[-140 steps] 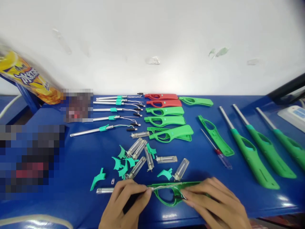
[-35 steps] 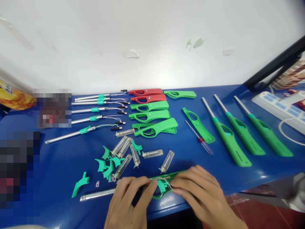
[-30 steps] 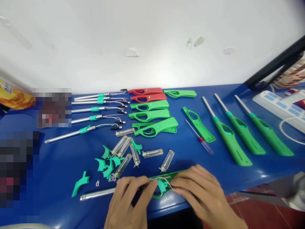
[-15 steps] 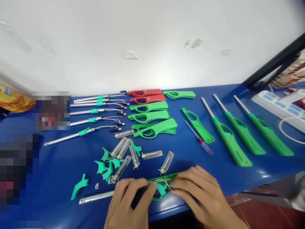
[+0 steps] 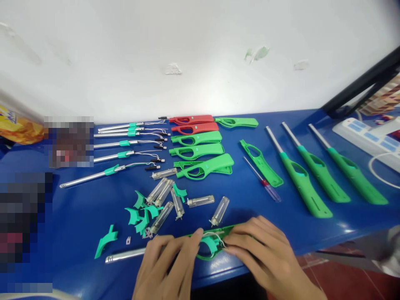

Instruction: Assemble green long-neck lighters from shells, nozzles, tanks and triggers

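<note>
At the table's front edge, a green lighter shell half (image 5: 208,255) lies open side up between my hands. My left hand (image 5: 170,262) is closed around its front end, where a silver tube (image 5: 125,255) sticks out to the left. Inside the shell sit a teal trigger (image 5: 210,245) and a looping white wire (image 5: 215,234). My right hand (image 5: 265,254) is closed on the shell's handle end, its fingertips at a small dark piece where the wire ends. The fingers hide much of both ends. Clear fuel tanks (image 5: 220,211) and loose teal triggers (image 5: 133,215) lie just beyond.
Wired silver tubes (image 5: 90,176) lie at the left, beside green and red shells (image 5: 206,166). Right of centre are another shell half (image 5: 262,164) and a screwdriver (image 5: 270,189). Three assembled lighters (image 5: 308,189) and a power strip (image 5: 368,135) are at the right.
My left thumb has shifted left and up off the trigger, showing more of it and the wire. My right hand stays in nearly the same place. The view has moved slightly.
</note>
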`<act>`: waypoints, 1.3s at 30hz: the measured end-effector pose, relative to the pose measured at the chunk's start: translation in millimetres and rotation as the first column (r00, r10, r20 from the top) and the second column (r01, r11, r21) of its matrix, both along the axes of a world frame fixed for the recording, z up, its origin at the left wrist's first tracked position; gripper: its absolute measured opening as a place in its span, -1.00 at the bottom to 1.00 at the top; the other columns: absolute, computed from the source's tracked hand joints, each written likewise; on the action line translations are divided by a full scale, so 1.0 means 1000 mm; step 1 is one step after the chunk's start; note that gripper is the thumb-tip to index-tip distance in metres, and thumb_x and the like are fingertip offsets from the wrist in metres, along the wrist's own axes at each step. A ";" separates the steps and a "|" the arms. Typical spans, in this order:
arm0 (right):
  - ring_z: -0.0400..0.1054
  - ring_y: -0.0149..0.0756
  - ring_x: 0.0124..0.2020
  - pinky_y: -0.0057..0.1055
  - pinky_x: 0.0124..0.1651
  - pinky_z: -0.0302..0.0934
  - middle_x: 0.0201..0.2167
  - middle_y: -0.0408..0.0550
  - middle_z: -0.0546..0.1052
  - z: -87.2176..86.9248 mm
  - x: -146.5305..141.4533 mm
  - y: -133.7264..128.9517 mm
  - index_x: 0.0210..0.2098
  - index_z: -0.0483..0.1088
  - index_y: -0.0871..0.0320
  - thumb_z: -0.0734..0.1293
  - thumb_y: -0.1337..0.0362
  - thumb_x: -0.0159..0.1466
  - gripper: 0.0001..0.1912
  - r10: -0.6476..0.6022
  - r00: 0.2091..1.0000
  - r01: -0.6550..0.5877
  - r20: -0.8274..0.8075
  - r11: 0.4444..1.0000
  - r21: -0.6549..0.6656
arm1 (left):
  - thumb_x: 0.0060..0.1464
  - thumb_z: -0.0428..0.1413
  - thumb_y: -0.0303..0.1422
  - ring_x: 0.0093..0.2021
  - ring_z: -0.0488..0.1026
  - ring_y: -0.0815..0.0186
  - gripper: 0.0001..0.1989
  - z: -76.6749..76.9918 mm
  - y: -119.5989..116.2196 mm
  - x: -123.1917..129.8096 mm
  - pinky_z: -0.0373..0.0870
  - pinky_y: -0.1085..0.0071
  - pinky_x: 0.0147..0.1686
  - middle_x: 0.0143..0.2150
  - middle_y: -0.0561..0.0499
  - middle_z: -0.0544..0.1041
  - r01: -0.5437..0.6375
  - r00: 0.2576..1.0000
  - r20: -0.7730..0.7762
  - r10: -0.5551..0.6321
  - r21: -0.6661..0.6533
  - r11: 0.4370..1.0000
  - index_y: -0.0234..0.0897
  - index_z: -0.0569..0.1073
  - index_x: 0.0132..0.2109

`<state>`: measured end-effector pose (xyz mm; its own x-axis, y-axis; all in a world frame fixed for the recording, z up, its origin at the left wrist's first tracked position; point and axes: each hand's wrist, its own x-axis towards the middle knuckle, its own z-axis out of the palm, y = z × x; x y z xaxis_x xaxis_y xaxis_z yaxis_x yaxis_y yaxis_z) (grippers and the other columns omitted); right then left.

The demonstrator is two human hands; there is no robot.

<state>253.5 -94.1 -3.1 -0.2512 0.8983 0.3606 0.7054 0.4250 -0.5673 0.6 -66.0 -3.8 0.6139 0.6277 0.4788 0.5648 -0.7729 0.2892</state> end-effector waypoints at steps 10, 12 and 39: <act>0.45 -0.39 -0.27 -0.33 -0.07 0.19 -0.18 -0.21 0.64 0.003 -0.001 0.002 -0.09 0.56 0.06 0.27 0.25 0.61 -0.79 -0.006 1.000 0.006 -0.008 1.000 0.003 | 0.34 0.10 -0.74 -0.06 0.47 0.25 -0.61 -0.002 -0.001 0.001 0.44 0.26 -0.04 0.01 -0.09 0.66 -0.046 0.997 0.056 0.052 -0.103 0.994 -0.39 0.54 0.21; 0.45 -0.39 -0.27 -0.33 -0.07 0.19 -0.20 -0.22 0.64 0.003 0.000 0.002 -0.10 0.56 0.06 0.26 0.24 0.61 -0.77 -0.009 1.000 0.009 0.000 1.000 0.022 | 0.35 0.08 -0.74 -0.03 0.45 0.22 -0.54 -0.004 -0.003 0.003 0.45 0.26 -0.03 0.04 -0.07 0.66 -0.072 0.995 0.061 0.081 -0.139 0.988 -0.35 0.50 0.28; 0.50 -0.37 -0.32 -0.34 -0.15 0.27 -0.24 -0.16 0.67 0.006 0.001 0.005 -0.14 0.57 0.08 0.28 0.25 0.60 -0.76 0.006 1.000 -0.007 0.009 0.999 0.043 | 0.37 0.08 -0.66 -0.02 0.49 0.18 -0.65 -0.001 -0.007 0.015 0.46 0.16 0.05 0.02 -0.09 0.61 -0.134 0.984 0.090 0.152 -0.184 0.974 -0.26 0.60 0.14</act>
